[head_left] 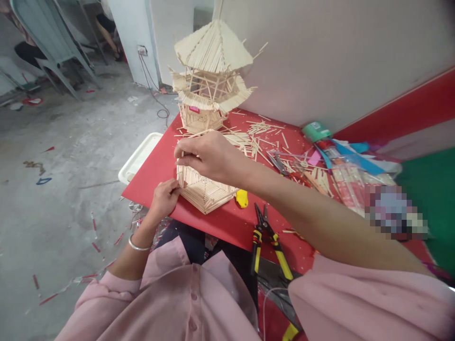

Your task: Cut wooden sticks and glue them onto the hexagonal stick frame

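Observation:
A hexagonal base made of thin wooden sticks [204, 195] lies on the red tabletop in front of me. My left hand [165, 198] is closed at its left edge, with thumb and fingers pinching the rim. Over the base's far left side, my right hand [209, 154] is closed in a pinch on what looks like a thin wooden stick [182, 155], mostly hidden by the fingers. The right hand and forearm cover part of the base's far side. Behind them stands a tiered stick pagoda [215, 52] with pale roofs.
Loose sticks [261, 128] are strewn over the red table [149, 177]. Pliers with yellow-black handles [266, 232] lie near the front edge, beside a yellow piece [242, 198]. Tape [316, 130], tools and plastic packets crowd the right side. A white tray [140, 156] stands left.

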